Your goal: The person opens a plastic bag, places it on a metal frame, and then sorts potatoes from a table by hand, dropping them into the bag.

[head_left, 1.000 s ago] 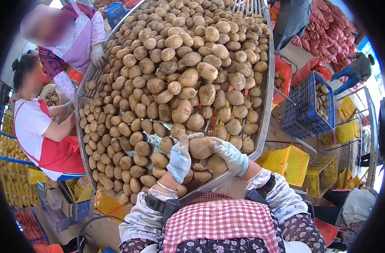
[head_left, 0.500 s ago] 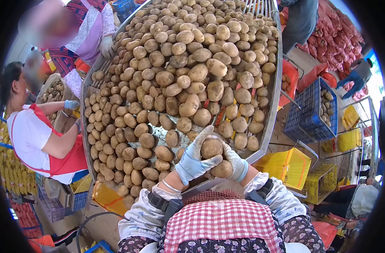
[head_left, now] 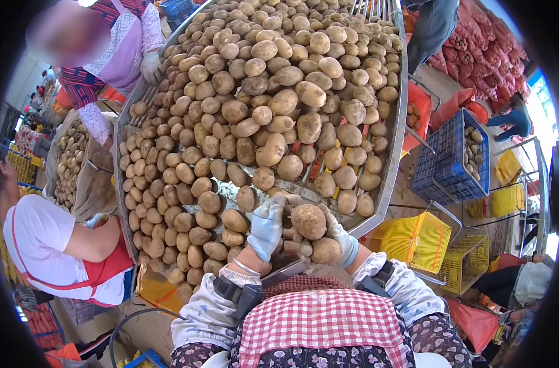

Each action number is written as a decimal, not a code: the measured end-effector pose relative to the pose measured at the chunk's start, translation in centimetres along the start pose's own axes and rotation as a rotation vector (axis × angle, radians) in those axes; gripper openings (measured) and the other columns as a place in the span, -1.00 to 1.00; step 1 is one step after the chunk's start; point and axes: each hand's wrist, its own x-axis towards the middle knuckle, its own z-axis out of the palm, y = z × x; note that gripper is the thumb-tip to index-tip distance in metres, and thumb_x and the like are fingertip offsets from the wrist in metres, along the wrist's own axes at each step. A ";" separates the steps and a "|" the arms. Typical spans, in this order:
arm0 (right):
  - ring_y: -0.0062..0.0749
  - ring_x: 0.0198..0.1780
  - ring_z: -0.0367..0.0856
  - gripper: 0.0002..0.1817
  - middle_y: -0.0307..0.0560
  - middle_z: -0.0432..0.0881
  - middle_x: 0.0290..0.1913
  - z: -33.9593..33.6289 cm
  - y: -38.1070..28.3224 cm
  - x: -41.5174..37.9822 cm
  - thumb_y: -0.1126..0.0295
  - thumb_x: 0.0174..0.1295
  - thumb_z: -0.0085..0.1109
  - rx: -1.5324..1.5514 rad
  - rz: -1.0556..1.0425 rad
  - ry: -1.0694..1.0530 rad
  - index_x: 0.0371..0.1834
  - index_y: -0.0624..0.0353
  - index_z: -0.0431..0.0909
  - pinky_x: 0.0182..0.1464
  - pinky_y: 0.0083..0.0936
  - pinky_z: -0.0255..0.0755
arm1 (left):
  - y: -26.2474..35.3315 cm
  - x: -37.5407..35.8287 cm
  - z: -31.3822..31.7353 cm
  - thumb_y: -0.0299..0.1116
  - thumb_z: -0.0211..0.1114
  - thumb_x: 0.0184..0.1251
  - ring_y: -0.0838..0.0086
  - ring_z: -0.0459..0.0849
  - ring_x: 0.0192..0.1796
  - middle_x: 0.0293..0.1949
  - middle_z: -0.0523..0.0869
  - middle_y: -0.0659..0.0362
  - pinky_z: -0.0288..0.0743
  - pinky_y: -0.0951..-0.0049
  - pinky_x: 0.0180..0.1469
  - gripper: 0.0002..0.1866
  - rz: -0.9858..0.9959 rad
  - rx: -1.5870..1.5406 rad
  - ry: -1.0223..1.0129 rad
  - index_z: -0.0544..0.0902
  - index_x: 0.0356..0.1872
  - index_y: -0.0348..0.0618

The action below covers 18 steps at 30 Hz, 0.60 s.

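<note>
My right hand point(head_left: 342, 238), in a pale glove stained with dirt, is closed around two potatoes: a large round potato point(head_left: 308, 221) and a smaller potato point(head_left: 326, 250) below it. Left of them, my left hand point(head_left: 266, 228), gloved alike, has its fingers curled inward at the table's near edge. Whatever it grips is hidden behind the fingers. Smaller potatoes lie between my hands, partly covered. A large heap of potatoes point(head_left: 284, 102) spreads over the metal-rimmed sorting table point(head_left: 395, 156) in front of me. Bare metal shows near my left hand.
At the left a person in a white shirt point(head_left: 43, 236) and red apron stands by the table. Another person's gloved hand point(head_left: 151, 66) rests at the far left rim. On the right are a blue crate point(head_left: 440, 168), a yellow mesh bag point(head_left: 408, 242) and stacked red sacks point(head_left: 475, 46).
My left hand has come off the large potato and moved left, its fingers now curled. The right hand keeps both potatoes. The person in white has turned and leaned lower.
</note>
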 end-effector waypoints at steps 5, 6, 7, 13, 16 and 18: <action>-0.17 -0.36 0.64 -0.19 0.05 0.62 -0.21 2.0 0.0 -0.1 -0.43 0.17 -0.14 -0.106 -0.108 0.242 0.06 0.15 0.46 -0.32 -0.27 0.52 | 1.4 -0.3 1.5 -0.02 0.03 0.48 0.42 0.54 0.11 0.06 0.60 0.12 0.40 0.40 0.19 -0.44 0.093 -0.131 -0.081 0.39 0.26 -0.27; -0.17 -0.36 0.64 -0.19 0.05 0.62 -0.21 1.4 0.1 0.0 -0.43 0.17 -0.14 -0.108 -0.105 0.241 0.06 0.15 0.46 -0.32 -0.27 0.52 | 1.5 -0.4 1.6 0.00 0.04 0.47 0.40 0.53 0.13 0.07 0.59 0.12 0.39 0.38 0.20 -0.43 0.121 0.052 -0.162 0.40 0.27 -0.26; -0.15 -0.37 0.64 -0.18 0.08 0.62 -0.20 0.7 0.2 0.2 -0.42 0.18 -0.13 -0.034 -0.075 0.121 0.08 0.17 0.44 -0.33 -0.28 0.53 | 1.5 -0.3 1.4 -0.08 0.06 0.47 0.42 0.56 0.09 0.02 0.63 0.10 0.43 0.38 0.16 -0.50 0.215 0.171 -0.134 0.45 0.22 -0.27; -0.13 -0.37 0.67 -0.17 0.13 0.66 -0.29 -0.6 0.0 -0.6 -0.39 0.22 -0.17 -0.009 -0.070 0.041 0.12 0.22 0.41 -0.37 -0.31 0.57 | -2.0 1.7 -0.7 -0.20 0.07 0.47 0.40 0.63 -0.01 -0.06 0.68 0.04 0.50 0.39 0.04 -0.61 0.147 0.219 -0.012 0.55 0.10 -0.28; -0.13 -0.39 0.68 -0.15 0.11 0.67 -0.30 -1.4 -1.6 -1.1 -0.39 0.20 -0.15 -0.073 -0.119 -0.022 0.09 0.27 0.43 -0.39 -0.31 0.59 | 0.0 5.4 -1.6 -0.15 0.23 0.29 0.20 0.37 0.33 0.24 0.49 0.03 0.17 0.11 0.37 -0.50 0.495 1.350 0.197 0.51 0.19 -0.19; -0.12 -0.40 0.69 -0.14 0.10 0.68 -0.28 -1.9 -2.3 -1.4 -0.37 0.19 -0.08 0.022 -0.149 -0.044 0.11 0.32 0.41 -0.39 -0.30 0.61 | 0.1 7.7 -1.5 -0.10 0.29 0.18 0.13 0.19 0.41 0.32 0.37 0.04 -0.03 0.05 0.43 -0.42 0.474 1.497 0.135 0.49 0.20 -0.16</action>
